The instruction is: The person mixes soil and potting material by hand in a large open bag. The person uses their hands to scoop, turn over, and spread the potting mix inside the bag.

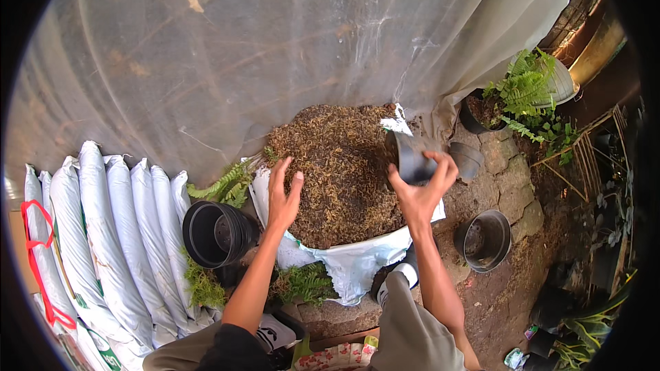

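My right hand (423, 180) grips a black plastic plant pot (412, 157), tipped on its side with its mouth toward a mound of brown potting mix (340, 180). The pot is slightly blurred and its inside is mostly hidden from me. Over the left side of the mound is my left hand (283, 196), fingers apart and holding nothing. The mix lies on an opened white plastic sack (356, 263), whose torn edge hangs toward my feet. A fern frond (227, 183) sticks out at the mound's left.
Left of the mound lies a stack of nested black pots (219, 234), beside a row of filled white sacks (118, 226). Two more pots, one tilted (466, 159) and one open-topped (483, 241), are at the right. A potted fern (526, 87) stands beyond. Plastic sheeting (258, 51) hangs behind.
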Demonstrator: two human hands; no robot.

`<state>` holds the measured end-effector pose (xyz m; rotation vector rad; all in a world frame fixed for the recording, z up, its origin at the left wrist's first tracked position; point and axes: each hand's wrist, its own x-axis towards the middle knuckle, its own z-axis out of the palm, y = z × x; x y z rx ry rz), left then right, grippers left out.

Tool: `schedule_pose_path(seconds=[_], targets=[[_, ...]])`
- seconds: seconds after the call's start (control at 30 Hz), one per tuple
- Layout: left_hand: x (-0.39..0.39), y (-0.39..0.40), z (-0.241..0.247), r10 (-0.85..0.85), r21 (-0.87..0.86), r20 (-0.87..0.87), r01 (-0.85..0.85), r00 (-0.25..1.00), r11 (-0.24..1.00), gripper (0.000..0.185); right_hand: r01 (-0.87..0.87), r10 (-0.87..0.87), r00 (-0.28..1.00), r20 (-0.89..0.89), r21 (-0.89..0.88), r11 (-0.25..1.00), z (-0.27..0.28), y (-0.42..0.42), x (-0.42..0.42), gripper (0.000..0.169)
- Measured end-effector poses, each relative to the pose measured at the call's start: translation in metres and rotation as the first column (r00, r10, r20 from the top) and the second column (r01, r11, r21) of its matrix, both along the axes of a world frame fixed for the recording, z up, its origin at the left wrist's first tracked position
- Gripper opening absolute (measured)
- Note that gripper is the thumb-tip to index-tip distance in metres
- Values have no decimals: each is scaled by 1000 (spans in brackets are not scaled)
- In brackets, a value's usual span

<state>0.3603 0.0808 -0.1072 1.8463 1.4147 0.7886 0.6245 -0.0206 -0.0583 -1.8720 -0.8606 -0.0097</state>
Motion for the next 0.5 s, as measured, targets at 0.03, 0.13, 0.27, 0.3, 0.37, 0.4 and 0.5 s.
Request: schedule_pose_path(seconds=[0.03,0.13,0.27,0.3,0.37,0.4,0.5], targets=[[2,-8,-1,-12,-36,-33,10,999,999,57,41,-42,998,-46,-18,999,-8,-11,-3,67],[12,-15,-16,-62,-45,-52,59,997,997,65,109,-121,987,-110,-106,988,-26,-35,-15,67],[32,-9,-19,14,11,-82,-14,997,1000,70,121,-137,984,-112,-138,983,-51,-36,-29,66],[38,-6,-21,33,22,-114,-31,993,999,71,120,-135,984,-115,-127,985,-51,-34,-32,66],[50,-2,-24,71,44,-175,-64,982,997,74,149,-168,965,-201,-108,983,-49,-21,-36,65],[53,0,-26,100,50,-152,-93,983,994,73,176,-210,945,-250,-151,973,-43,-13,-40,65],[61,-2,-23,141,81,-130,-131,981,988,68,196,-245,923,-297,-187,963,-36,6,-50,64]])
